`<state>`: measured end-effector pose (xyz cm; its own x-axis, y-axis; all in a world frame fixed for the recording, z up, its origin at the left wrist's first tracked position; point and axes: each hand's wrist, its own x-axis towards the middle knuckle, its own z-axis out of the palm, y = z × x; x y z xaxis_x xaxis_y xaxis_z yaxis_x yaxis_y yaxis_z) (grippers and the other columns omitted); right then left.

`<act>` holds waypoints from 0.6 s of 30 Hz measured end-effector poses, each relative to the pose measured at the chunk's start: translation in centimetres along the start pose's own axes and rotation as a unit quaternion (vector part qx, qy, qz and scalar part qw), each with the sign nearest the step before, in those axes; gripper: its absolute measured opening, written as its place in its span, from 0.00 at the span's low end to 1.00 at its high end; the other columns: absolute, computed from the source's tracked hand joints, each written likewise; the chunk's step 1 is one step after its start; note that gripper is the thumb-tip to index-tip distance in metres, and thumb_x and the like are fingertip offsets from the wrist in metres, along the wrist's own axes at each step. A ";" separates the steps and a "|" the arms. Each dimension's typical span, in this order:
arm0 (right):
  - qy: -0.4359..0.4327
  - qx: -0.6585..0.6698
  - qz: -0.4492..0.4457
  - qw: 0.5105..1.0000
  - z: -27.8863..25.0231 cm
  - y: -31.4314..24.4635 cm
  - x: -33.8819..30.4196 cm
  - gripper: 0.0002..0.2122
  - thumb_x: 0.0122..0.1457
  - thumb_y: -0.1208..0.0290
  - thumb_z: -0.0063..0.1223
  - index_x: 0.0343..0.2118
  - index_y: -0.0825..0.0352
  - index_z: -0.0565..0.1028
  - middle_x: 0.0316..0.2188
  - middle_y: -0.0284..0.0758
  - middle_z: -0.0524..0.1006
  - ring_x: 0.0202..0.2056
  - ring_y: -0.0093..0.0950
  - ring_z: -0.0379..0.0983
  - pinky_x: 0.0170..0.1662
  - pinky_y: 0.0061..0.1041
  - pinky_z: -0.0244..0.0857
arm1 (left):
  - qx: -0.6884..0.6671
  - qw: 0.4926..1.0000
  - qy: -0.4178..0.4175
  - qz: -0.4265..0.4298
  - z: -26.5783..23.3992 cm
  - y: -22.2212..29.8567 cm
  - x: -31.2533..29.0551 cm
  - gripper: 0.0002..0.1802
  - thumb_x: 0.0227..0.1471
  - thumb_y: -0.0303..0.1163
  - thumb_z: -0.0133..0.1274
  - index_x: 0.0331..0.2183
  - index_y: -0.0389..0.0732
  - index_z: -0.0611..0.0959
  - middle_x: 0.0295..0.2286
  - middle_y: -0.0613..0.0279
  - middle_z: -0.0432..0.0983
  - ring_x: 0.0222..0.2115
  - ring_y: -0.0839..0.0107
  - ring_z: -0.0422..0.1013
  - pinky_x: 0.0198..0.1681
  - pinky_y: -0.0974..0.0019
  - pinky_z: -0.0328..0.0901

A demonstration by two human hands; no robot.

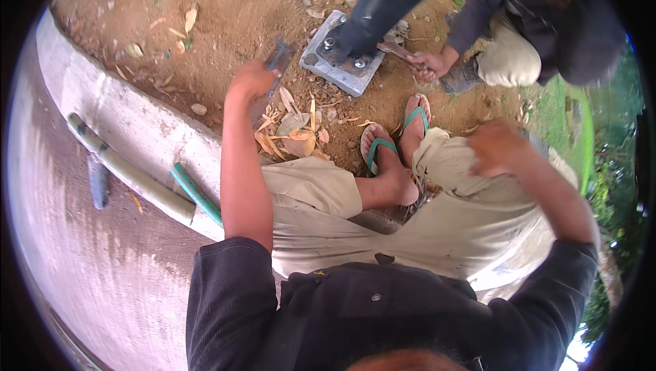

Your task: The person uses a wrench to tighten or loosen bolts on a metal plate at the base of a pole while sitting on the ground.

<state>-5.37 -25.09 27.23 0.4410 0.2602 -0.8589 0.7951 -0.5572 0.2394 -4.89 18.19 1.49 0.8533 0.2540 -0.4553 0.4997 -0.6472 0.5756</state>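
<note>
My left hand (pixel 256 83) is closed round a dark metal tool (pixel 280 53), whose motion-smeared shape hides its kind. It is just left of a grey square base block (pixel 352 83) with bolts and nuts on top, apart from it. A dark post (pixel 386 2) rises from the block. On the right, my right hand (pixel 497 147), slightly blurred, is over my knee with its fingers loosely apart and nothing seen in it. Another person's hand (pixel 430 65) grips a flat-ended tool (pixel 395 48) at the block's right edge.
A pale curb (pixel 147 108) runs along the left. A long pipe (pixel 130 171), a short green hose (pixel 195 193) and a dark blue object (pixel 98 181) lie beside it. Dry leaves (pixel 297 128) cover soil before my sandalled feet. The other person crouches at upper right.
</note>
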 end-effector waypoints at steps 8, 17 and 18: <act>0.232 0.180 -0.028 0.956 -1.5 0.7 -4.2 0.33 0.56 0.46 0.61 0.57 0.67 0.74 0.46 0.48 0.81 0.48 0.45 0.79 0.52 0.42 0.70 | -0.598 0.779 0.186 -0.037 1.3 4.8 -12.3 0.12 0.66 0.34 0.53 0.40 0.34 0.81 0.31 0.62 0.79 0.30 0.71 0.74 0.35 0.63 0.69; 0.058 0.566 -0.178 0.803 -2.7 -11.3 4.3 0.41 0.48 0.66 0.69 0.64 0.77 0.62 0.46 0.49 0.79 0.47 0.35 0.78 0.49 0.33 0.72 | -0.289 0.903 -0.167 0.272 1.2 9.4 -30.4 0.25 0.68 0.46 0.51 0.54 0.35 0.81 0.48 0.53 0.81 0.48 0.65 0.77 0.48 0.60 0.73; 0.090 0.589 -0.165 0.786 -0.5 -11.3 5.9 0.39 0.48 0.66 0.69 0.62 0.76 0.65 0.37 0.44 0.78 0.37 0.31 0.77 0.38 0.30 0.70 | -0.219 0.938 -0.122 0.238 -1.0 8.1 -30.0 0.26 0.67 0.48 0.52 0.53 0.35 0.82 0.47 0.53 0.82 0.47 0.65 0.77 0.47 0.60 0.73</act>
<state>-11.55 -16.92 19.70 0.4278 0.5924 -0.6827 -0.0120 -0.7515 -0.6596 -26.29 6.03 20.46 0.9626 -0.1955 -0.1874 0.1300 -0.2737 0.9530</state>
